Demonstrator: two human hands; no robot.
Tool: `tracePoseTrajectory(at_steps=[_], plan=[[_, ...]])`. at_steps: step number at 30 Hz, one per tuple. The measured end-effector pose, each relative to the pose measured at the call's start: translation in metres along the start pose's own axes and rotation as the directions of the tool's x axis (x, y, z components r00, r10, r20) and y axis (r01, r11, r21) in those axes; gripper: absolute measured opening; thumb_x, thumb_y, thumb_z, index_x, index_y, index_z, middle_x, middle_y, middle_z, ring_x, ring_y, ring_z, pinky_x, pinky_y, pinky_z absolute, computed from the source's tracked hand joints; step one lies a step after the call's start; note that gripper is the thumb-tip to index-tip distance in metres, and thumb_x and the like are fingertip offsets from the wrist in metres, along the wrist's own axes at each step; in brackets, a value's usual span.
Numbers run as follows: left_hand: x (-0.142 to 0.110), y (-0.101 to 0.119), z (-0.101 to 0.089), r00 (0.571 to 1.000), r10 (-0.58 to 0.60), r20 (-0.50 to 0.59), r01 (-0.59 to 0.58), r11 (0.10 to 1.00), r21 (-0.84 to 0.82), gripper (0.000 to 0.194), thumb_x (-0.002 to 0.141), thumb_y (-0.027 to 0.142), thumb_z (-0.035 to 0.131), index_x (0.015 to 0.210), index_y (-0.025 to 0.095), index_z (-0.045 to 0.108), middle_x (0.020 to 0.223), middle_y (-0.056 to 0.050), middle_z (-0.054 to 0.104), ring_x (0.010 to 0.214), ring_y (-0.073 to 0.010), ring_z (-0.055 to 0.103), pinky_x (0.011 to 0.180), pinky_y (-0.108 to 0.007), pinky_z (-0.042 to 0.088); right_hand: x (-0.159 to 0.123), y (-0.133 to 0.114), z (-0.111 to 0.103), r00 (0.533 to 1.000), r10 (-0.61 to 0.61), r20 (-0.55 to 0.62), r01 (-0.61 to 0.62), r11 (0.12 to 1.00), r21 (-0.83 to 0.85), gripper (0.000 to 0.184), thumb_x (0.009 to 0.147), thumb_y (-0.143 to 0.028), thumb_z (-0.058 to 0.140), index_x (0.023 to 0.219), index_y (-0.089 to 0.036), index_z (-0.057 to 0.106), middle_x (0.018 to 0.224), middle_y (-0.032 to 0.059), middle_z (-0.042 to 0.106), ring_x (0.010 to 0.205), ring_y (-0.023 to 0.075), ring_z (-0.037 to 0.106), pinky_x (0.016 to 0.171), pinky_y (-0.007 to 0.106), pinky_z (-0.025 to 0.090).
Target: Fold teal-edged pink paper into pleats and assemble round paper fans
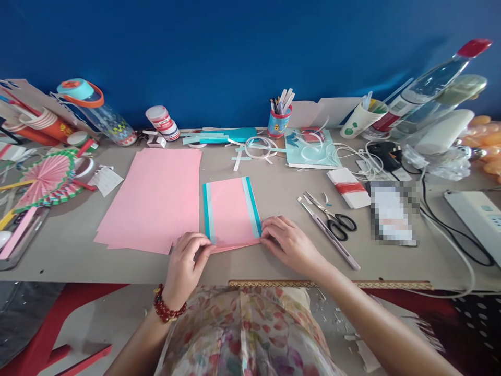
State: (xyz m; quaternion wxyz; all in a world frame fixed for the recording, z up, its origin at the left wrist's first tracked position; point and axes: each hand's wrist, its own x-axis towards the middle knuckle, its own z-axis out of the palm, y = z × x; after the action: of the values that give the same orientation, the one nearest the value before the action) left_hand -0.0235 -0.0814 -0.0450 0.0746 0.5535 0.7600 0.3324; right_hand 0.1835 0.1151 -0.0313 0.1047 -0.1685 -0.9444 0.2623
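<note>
In front of me on the table lies a folded pink paper (230,209) with a dark and a pale blue strip along each side. My left hand (187,263) pinches its near left corner between thumb and fingers. Opposite, my right hand (288,243) has its fingers closed on the near right corner. The near edge shows several pink layers, slightly raised. A stack of larger pink sheets (156,198) lies just left of it. To the right are scissors (332,215) with black handles and a slim utility knife (331,235).
Blue paper strips (223,137), a pen cup (279,120) and a light blue booklet (307,151) stand or lie along the wall. Pleated paper fans (49,175) are on the left. Bottles (434,83), cables and a power strip (475,219) crowd the right.
</note>
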Motion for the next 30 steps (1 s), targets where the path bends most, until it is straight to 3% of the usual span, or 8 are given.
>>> tracePoseTrajectory(at_steps=[4,9,14,19,22,24,30], plan=[[0.000,0.001,-0.002,0.999,-0.004,0.050,0.003,1.000,0.018,0.010,0.097,0.026,0.051,0.091,0.021,0.058,0.094,-0.005,0.063,0.093,-0.0193,0.057,0.084,-0.036,0.046,0.000,-0.001,0.000,1.000,-0.004,-0.013,0.004,1.000,-0.009,0.012,0.095,-0.021,0.051,0.087,-0.021,0.060,0.100,0.0081,0.063,0.093,0.0226,0.056,0.085,0.038,0.046],[0.000,0.004,-0.005,1.000,0.019,0.017,-0.020,0.997,0.077,0.007,0.096,0.025,0.053,0.098,0.022,0.059,0.099,-0.005,0.062,0.097,-0.0201,0.058,0.087,-0.036,0.046,-0.001,0.000,0.001,1.000,-0.005,-0.006,0.005,1.000,-0.018,0.012,0.096,-0.023,0.049,0.088,-0.020,0.058,0.102,0.0086,0.062,0.093,0.0226,0.055,0.086,0.038,0.045],[-0.005,0.003,-0.001,0.996,0.021,0.081,-0.031,0.992,0.119,0.008,0.096,0.024,0.053,0.100,0.022,0.060,0.101,-0.005,0.063,0.098,-0.0206,0.058,0.086,-0.036,0.045,-0.003,0.000,-0.001,0.999,-0.022,0.025,0.024,0.997,-0.075,0.008,0.095,-0.023,0.052,0.091,-0.020,0.058,0.103,0.0087,0.062,0.095,0.0238,0.054,0.085,0.038,0.045],[-0.005,0.003,0.004,0.997,0.040,0.073,-0.046,0.995,0.091,0.008,0.096,0.021,0.053,0.100,0.022,0.060,0.102,-0.005,0.062,0.100,-0.0212,0.058,0.086,-0.037,0.046,0.010,-0.027,-0.004,0.990,-0.137,0.015,0.137,0.970,-0.200,0.018,0.089,-0.036,0.062,0.097,-0.020,0.060,0.112,0.0128,0.061,0.102,0.0304,0.052,0.086,0.045,0.043],[-0.006,0.003,0.003,0.996,0.032,0.085,-0.037,0.998,0.056,0.008,0.096,0.022,0.052,0.102,0.021,0.057,0.104,-0.006,0.062,0.101,-0.0219,0.057,0.087,-0.038,0.047,0.030,-0.050,0.006,0.950,-0.297,0.099,0.307,0.945,-0.109,0.019,0.090,-0.034,0.060,0.102,-0.020,0.059,0.109,0.0109,0.062,0.100,0.0266,0.053,0.086,0.040,0.044],[-0.008,0.002,0.003,0.996,0.014,0.083,-0.017,0.999,0.036,0.010,0.096,0.022,0.052,0.105,0.021,0.055,0.104,-0.006,0.062,0.101,-0.0223,0.057,0.087,-0.039,0.048,0.044,-0.060,0.017,0.926,-0.337,0.172,0.353,0.933,-0.069,0.013,0.090,-0.025,0.059,0.100,-0.018,0.059,0.099,0.0084,0.064,0.091,0.0231,0.056,0.080,0.035,0.045],[-0.015,0.002,0.004,1.000,-0.027,-0.005,0.027,0.999,0.038,0.023,0.095,0.020,0.051,0.118,0.022,0.050,0.112,-0.009,0.060,0.106,-0.0239,0.057,0.090,-0.040,0.049,0.067,-0.058,0.037,0.940,-0.268,0.210,0.259,0.963,0.067,0.006,0.092,-0.022,0.056,0.088,-0.020,0.060,0.084,0.0030,0.065,0.076,0.0165,0.058,0.067,0.027,0.041]])
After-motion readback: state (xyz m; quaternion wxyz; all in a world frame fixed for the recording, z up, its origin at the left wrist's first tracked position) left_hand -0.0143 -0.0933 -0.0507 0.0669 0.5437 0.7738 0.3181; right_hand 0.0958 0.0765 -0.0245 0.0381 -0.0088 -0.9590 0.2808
